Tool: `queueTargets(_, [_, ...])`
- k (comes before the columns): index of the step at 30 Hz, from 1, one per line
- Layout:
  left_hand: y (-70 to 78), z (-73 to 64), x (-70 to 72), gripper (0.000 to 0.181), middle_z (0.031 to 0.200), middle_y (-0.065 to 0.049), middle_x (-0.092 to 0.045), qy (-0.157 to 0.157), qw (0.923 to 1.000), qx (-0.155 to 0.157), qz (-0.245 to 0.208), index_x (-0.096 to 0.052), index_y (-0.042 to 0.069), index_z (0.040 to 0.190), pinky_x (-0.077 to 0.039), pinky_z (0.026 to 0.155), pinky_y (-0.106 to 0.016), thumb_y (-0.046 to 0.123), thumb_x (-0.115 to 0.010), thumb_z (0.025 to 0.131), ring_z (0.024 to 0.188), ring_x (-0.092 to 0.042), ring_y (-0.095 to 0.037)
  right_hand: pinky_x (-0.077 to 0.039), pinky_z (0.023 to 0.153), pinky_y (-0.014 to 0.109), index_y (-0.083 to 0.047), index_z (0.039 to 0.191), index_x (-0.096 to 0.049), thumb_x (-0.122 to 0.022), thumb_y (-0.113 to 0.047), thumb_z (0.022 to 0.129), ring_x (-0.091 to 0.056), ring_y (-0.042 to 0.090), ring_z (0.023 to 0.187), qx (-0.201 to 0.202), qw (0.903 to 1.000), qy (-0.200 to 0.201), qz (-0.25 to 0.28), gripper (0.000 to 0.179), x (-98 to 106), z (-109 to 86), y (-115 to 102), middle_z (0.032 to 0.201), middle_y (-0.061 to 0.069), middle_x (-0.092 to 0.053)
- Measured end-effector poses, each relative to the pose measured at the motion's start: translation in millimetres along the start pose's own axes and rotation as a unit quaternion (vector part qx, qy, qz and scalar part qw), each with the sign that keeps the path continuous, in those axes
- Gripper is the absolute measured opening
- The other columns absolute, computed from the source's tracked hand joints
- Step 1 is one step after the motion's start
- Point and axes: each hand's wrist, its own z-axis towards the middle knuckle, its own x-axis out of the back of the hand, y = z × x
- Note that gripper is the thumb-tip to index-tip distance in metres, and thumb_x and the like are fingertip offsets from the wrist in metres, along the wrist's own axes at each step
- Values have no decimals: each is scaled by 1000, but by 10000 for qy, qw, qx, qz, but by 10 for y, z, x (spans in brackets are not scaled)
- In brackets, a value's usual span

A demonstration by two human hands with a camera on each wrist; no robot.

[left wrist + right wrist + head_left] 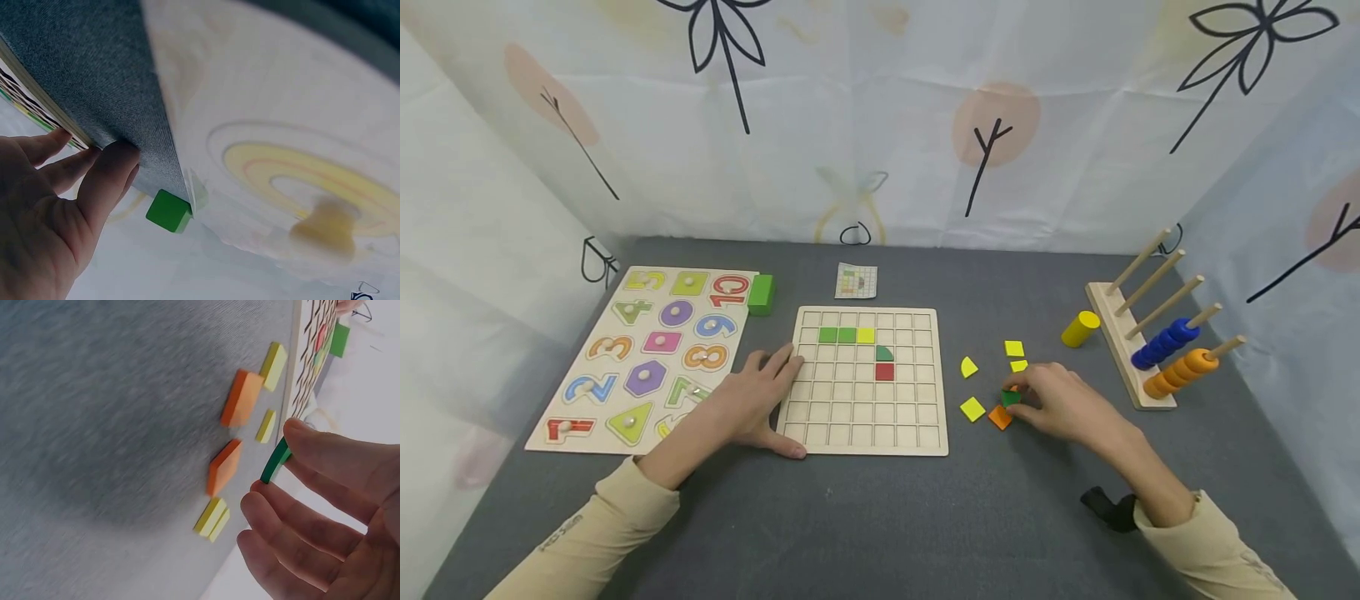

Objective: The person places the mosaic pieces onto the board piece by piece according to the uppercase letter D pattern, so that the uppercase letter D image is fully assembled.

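Observation:
A wooden grid board (865, 417) lies mid-table with green, yellow and red tiles in some of its cells. My left hand (756, 402) touches the board's left edge, thumb at the lower corner and fingers farther up; in the left wrist view the hand (69, 206) has its fingers extended against that edge. Right of the board, my right hand (1060, 404) pinches a green tile (275, 461) with a curved edge between thumb and finger. Around it lie loose yellow tiles (973, 409) and orange tiles (1000, 417); the right hand partly covers one orange tile in the head view.
Left of the board lies a number-and-shape puzzle (651, 392), with a green block (761, 295) at its upper right corner. A small pattern card (856, 282) sits behind the board. At right stand a peg rack (1120, 333) with blue and orange rings and a yellow cylinder (1080, 329).

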Motion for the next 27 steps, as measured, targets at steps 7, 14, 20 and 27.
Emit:
queueTargets(7, [0, 1, -4, 132, 162, -27, -35, -32, 10000, 15, -19, -36, -1, 155, -56, 88, -60, 83, -77, 62, 138, -43, -52, -58, 67, 31, -1, 111, -76, -78, -7, 88, -71, 16, 82, 267, 9994, 170, 114, 24, -39, 85, -141, 102, 11, -78])
queueTargets(14, [1, 4, 1, 132, 162, -27, -34, -47, 10000, 30, -14, -36, -1, 155, -56, 89, -60, 83, -77, 63, 138, -43, -53, -59, 75, 37, -3, 112, -76, -79, -10, 88, -72, 22, 90, 420, 9989, 190, 38, 25, -73, 221, -308, 106, 10, -76])
queueTargets(20, [-2, 1, -1, 131, 161, -27, -35, 13, 10000, -3, -2, -37, -2, 154, -57, 87, -60, 83, -78, 62, 137, -44, -53, -55, 75, 34, -4, 112, -77, -78, -7, 88, -67, 20, 88, 586, 9983, 68, -12, 24, -124, 374, -478, 101, 7, -74])
queueTargets(27, [1, -3, -8, 131, 161, -27, -36, 74, 10000, -30, 14, -37, -2, 153, -57, 86, -60, 81, -79, 62, 136, -44, -53, -53, 66, 28, -6, 110, -77, -77, -8, 87, -69, 20, 87, 709, 9975, -22, 30, 23, -210, 584, -671, 100, 7, -76])
